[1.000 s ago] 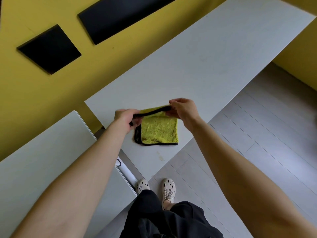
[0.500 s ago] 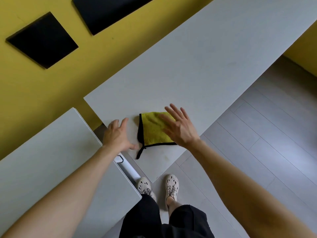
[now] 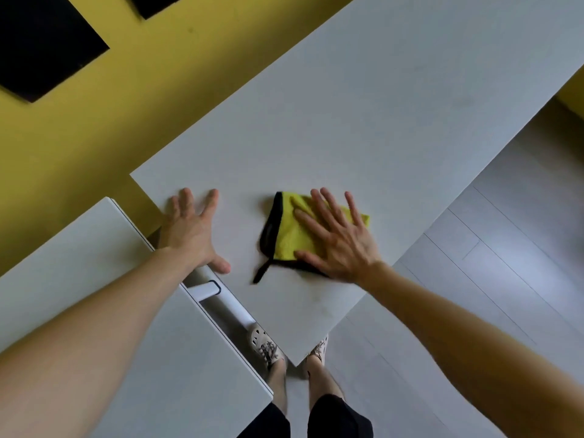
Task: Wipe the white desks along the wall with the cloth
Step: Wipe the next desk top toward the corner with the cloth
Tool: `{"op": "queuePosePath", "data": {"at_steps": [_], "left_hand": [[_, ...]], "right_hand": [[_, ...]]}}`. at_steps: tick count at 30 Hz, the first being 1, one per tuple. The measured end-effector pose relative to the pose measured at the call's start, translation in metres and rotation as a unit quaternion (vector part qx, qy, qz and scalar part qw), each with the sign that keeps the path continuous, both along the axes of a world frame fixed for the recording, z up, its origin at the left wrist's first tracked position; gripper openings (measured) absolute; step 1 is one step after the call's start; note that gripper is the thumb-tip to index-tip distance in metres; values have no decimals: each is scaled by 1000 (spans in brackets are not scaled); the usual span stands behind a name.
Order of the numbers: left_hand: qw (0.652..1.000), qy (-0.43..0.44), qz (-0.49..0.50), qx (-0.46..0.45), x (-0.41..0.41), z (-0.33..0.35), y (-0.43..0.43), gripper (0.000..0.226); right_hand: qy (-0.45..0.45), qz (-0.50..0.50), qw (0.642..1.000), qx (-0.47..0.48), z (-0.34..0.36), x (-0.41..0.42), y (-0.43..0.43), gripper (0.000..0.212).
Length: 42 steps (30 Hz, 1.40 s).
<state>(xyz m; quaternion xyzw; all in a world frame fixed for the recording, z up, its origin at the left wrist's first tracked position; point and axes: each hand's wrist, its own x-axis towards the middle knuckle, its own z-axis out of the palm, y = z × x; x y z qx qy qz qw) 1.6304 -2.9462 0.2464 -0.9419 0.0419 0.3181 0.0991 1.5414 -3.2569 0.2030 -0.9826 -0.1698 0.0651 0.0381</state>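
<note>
A folded yellow cloth [image 3: 286, 235] with black edging lies on the near end of a long white desk [image 3: 363, 115]. My right hand [image 3: 338, 238] presses flat on the cloth, fingers straight and spread, covering its right half. A black strip of the edging trails off the cloth's lower left corner. My left hand [image 3: 192, 229] rests flat on the desk's left edge, fingers spread, apart from the cloth. A second white desk [image 3: 94, 279] stands to the left, under my left forearm.
A narrow gap with a white desk leg [image 3: 221, 298] separates the two desks. The yellow wall [image 3: 110, 115] behind carries black panels [image 3: 41, 49]. Grey plank floor [image 3: 505, 263] lies to the right. My feet [image 3: 268, 346] stand at the desk corner.
Both hands let go of the cloth's lifted edge. The cloth now lies folded flat, my right hand pressed onto it and moved it right; my left hand settled flat on the desk edge.
</note>
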Motion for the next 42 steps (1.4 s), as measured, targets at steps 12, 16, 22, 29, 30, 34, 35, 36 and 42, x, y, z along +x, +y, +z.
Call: {"op": "queuePosePath", "data": {"at_steps": [12, 16, 22, 29, 30, 34, 35, 36, 42], "left_hand": [[1000, -4, -8, 0, -1, 7, -3, 185], [1000, -4, -13, -7, -2, 7, -3, 182], [1000, -17, -18, -10, -3, 6, 1, 181], [999, -16, -27, -10, -4, 17, -3, 170], [999, -16, -29, -11, -5, 18, -2, 167], [999, -14, -36, -8, -5, 17, -3, 175], [999, -14, -34, -8, -6, 17, -3, 176], [999, -16, -32, -7, -5, 16, -3, 176], [999, -18, -41, -9, -5, 15, 0, 174]], "right_hand": [[22, -2, 998, 64, 0, 4, 82, 81], [23, 71, 995, 61, -2, 2, 61, 71], [1, -256, 967, 1, 3, 94, -14, 77], [30, -74, 995, 59, 10, -75, 124, 80], [31, -52, 996, 63, 9, -77, 112, 79], [8, -227, 974, 11, 6, -31, 12, 82], [19, -290, 957, -8, 7, -19, -8, 86], [23, -328, 944, -22, 5, -11, -20, 92], [2, -215, 976, 18, 1, -79, 94, 89]]}}
